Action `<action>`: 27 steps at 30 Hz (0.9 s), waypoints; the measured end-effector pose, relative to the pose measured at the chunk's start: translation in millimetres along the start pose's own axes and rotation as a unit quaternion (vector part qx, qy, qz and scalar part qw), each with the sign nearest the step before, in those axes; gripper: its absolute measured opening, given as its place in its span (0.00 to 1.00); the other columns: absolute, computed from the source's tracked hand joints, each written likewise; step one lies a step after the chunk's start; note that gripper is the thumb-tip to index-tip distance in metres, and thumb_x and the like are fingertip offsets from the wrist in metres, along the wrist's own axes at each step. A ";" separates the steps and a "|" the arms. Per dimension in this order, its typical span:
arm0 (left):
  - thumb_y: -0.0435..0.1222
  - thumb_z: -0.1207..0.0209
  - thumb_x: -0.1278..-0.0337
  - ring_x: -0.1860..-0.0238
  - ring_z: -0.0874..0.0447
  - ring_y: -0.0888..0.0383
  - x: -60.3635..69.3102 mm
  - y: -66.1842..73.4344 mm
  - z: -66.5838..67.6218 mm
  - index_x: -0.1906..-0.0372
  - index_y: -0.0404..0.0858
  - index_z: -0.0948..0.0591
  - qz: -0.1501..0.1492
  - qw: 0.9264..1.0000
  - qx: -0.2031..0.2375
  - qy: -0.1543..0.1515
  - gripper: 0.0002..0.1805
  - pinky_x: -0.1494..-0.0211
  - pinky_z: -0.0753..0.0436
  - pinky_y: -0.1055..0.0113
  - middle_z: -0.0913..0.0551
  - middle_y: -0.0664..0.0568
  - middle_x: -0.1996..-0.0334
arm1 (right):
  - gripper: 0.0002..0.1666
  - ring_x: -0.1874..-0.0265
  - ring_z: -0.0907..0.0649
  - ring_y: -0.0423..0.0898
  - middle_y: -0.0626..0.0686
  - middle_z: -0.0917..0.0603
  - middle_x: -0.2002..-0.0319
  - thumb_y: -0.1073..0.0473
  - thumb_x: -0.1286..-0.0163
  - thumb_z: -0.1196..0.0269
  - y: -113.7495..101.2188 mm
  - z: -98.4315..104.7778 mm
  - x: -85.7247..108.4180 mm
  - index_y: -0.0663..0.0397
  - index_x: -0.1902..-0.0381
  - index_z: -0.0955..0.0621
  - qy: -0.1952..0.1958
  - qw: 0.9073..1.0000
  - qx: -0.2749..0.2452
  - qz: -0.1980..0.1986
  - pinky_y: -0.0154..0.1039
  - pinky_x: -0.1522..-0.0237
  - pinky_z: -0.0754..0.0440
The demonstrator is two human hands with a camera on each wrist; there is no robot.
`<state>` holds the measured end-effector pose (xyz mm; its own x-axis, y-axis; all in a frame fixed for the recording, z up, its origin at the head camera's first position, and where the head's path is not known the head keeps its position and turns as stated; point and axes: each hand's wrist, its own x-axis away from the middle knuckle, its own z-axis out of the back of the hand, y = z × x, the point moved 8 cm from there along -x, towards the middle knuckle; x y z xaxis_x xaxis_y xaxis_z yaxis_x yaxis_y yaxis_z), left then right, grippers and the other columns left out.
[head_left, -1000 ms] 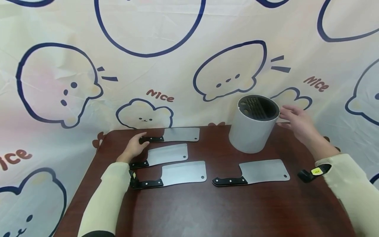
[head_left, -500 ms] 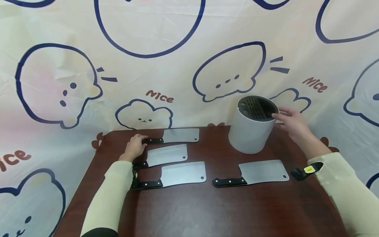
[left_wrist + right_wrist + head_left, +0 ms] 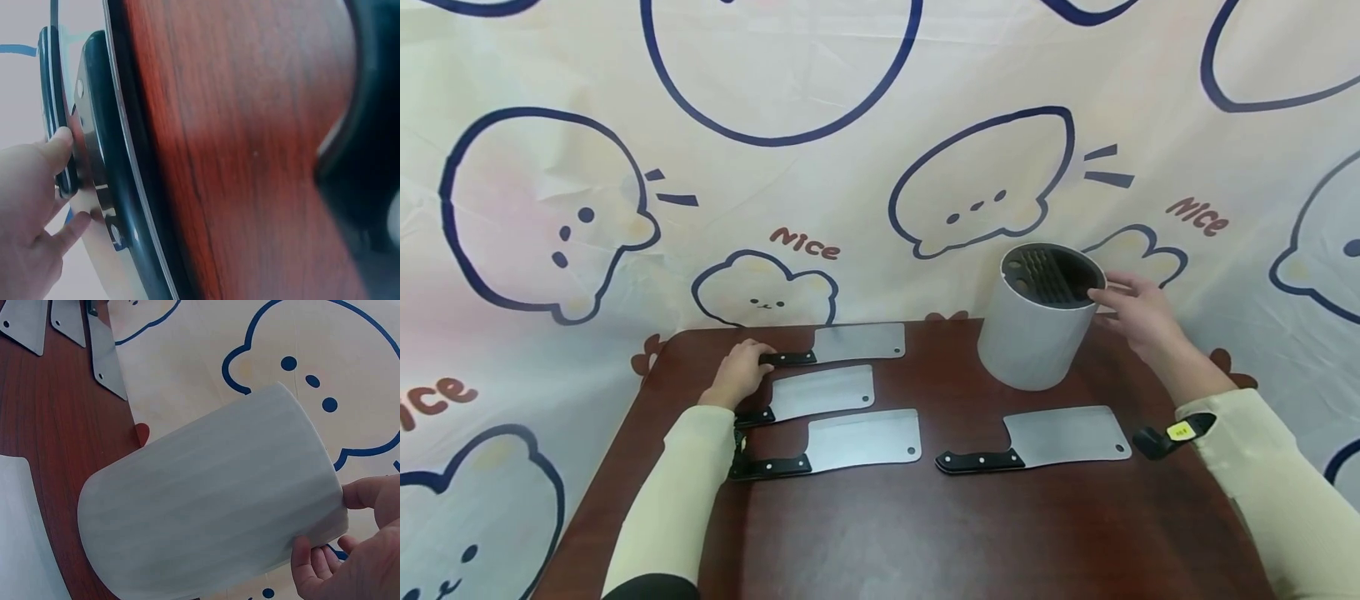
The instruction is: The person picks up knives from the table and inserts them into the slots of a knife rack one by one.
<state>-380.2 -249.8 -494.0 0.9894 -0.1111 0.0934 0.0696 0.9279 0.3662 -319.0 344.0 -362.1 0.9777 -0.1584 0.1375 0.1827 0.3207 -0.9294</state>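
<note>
At the table's far edge lies a cleaver (image 3: 860, 342) with a black riveted handle (image 3: 790, 358). My left hand (image 3: 736, 375) pinches the end of that handle; in the left wrist view the thumb (image 3: 61, 142) lies on it. A white round knife holder (image 3: 1036, 346) stands upright at the back right, with dark slots in its open top. My right hand (image 3: 1142, 318) grips its right rim. In the right wrist view, fingers (image 3: 304, 569) curl at the rim of the holder; the holder's inside is hidden there.
Two more cleavers, a middle one (image 3: 823, 390) and a nearer one (image 3: 865, 439), lie below the far one on the left. Another cleaver (image 3: 1067, 435) lies in front of the holder. A printed cloth (image 3: 820, 183) hangs right behind the brown table (image 3: 880, 533).
My right hand has moved left and taken hold of the holder's rim. My left hand has shifted slightly on the far cleaver's handle. The cleavers have hardly moved.
</note>
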 end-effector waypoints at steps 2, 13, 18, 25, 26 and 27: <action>0.30 0.41 0.29 0.36 0.30 0.36 -0.9 -1.1 0.1 0.38 0.31 0.21 -0.006 1.000 0.008 -0.001 0.18 0.30 0.32 0.38 0.28 0.33 0.36 | 0.45 0.34 0.28 0.55 0.66 0.39 0.25 0.42 0.22 0.44 0.3 0.5 0.0 0.55 0.19 0.47 0.001 1.000 -0.001 -0.002 0.54 0.29 0.33; 0.29 0.40 0.30 0.38 0.27 0.37 8.5 2.5 14.5 0.39 0.29 0.22 -0.036 0.997 0.056 -0.038 0.18 0.31 0.29 0.40 0.23 0.34 0.40 | 0.44 0.31 0.30 0.58 0.67 0.39 0.25 0.44 0.21 0.45 0.2 -1.8 -0.1 0.57 0.19 0.47 -0.004 1.000 0.002 0.002 0.54 0.30 0.32; 0.31 0.39 0.31 0.42 0.25 0.38 13.1 8.5 31.6 0.41 0.30 0.20 -0.072 0.994 0.073 -0.029 0.17 0.34 0.27 0.39 0.21 0.34 0.42 | 0.44 0.33 0.29 0.57 0.67 0.39 0.25 0.44 0.21 0.45 -0.3 -2.0 -1.2 0.57 0.19 0.47 -0.006 1.000 0.000 0.004 0.55 0.30 0.32; 0.33 0.40 0.29 0.44 0.24 0.40 12.4 21.4 55.5 0.40 0.32 0.20 -0.079 0.990 0.113 -0.025 0.16 0.36 0.26 0.40 0.22 0.35 0.41 | 0.45 0.32 0.30 0.57 0.66 0.39 0.25 0.43 0.22 0.44 0.2 -0.5 -1.5 0.55 0.18 0.47 -0.001 1.000 0.006 0.002 0.54 0.29 0.33; 0.33 0.41 0.28 0.45 0.24 0.40 12.6 24.2 58.3 0.40 0.32 0.20 -0.080 0.989 0.117 -0.027 0.17 0.36 0.25 0.40 0.22 0.34 0.40 | 0.45 0.32 0.30 0.58 0.66 0.39 0.25 0.43 0.22 0.44 0.4 -0.1 -1.5 0.56 0.18 0.48 -0.001 1.000 0.007 0.001 0.54 0.29 0.33; 0.33 0.41 0.28 0.45 0.24 0.39 12.8 27.0 60.8 0.39 0.32 0.21 -0.082 0.989 0.121 -0.029 0.17 0.36 0.25 0.40 0.22 0.34 0.40 | 0.46 0.32 0.30 0.58 0.66 0.39 0.24 0.43 0.22 0.44 0.7 0.1 -1.7 0.56 0.18 0.48 -0.001 1.000 0.007 0.000 0.54 0.29 0.33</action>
<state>-373.4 -247.8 -426.6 0.9581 -0.2791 0.0648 0.1887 0.7848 0.5903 -320.5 344.6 -362.9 0.9779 -0.1569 0.1383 0.1843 0.3339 -0.9244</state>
